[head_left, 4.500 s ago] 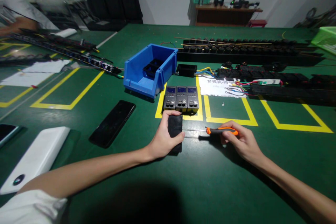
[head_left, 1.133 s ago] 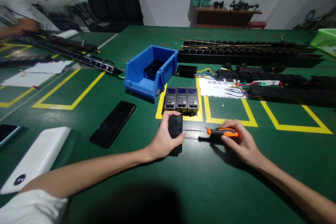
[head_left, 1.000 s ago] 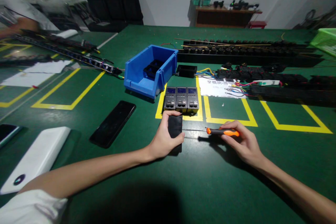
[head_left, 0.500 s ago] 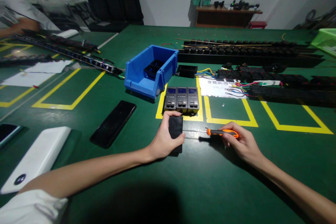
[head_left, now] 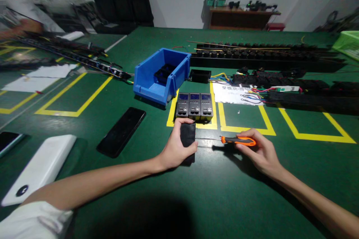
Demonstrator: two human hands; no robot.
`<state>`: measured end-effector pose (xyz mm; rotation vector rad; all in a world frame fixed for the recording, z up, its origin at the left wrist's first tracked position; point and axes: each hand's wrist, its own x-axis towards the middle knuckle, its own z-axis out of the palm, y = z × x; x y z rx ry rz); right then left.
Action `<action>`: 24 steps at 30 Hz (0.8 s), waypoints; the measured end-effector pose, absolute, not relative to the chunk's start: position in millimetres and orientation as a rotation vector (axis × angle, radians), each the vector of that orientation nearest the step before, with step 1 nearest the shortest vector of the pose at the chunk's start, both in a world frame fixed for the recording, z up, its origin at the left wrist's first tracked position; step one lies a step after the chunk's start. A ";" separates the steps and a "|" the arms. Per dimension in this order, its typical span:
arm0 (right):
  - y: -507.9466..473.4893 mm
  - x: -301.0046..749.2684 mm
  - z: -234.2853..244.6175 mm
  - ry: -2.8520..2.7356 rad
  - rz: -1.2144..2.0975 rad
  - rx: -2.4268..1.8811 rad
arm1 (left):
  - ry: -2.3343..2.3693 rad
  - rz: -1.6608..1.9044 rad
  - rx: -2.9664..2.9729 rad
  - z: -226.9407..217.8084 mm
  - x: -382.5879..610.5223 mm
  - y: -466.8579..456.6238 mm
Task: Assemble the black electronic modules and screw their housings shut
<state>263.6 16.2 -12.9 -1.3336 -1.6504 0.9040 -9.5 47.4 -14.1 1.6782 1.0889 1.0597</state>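
Observation:
My left hand [head_left: 179, 147] is wrapped round a small black module [head_left: 188, 134], pinning it on the green table. Between the thumb and fingers of my right hand [head_left: 259, 149] is the orange and black handle of a screwdriver [head_left: 238, 140]. The thin shaft points left, and its tip meets the module's right side; the tip itself cannot be made out. Just beyond my left hand, three dark modules [head_left: 194, 105] with small screens and ports stand side by side within a yellow tape outline.
A blue bin [head_left: 161, 76] holding black parts stands behind the modules. Black strips with wires [head_left: 280, 78] lie at the back right. A black phone [head_left: 122, 132] and a white power bank [head_left: 39, 170] lie left. A co-worker's arm [head_left: 25, 28] shows far left.
My right hand's grip on the screwdriver has shifted slightly, with the fingers turned a little round the handle. My left hand and the module have stayed in place.

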 end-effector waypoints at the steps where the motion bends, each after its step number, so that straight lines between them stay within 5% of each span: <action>1: 16.2 263.6 -12.6 -1.646 0.905 -1.341 | 1.091 1.056 1.679 -13.8 -9.4 47.4; 16: 19.8 262.1 -10.9 -1.646 1.064 -1.347 | 1.077 1.057 1.679 -14.3 -10.0 46.8; 24: 18.5 262.0 -9.4 -1.749 0.892 -1.296 | 1.062 1.080 1.687 -14.2 -11.0 46.5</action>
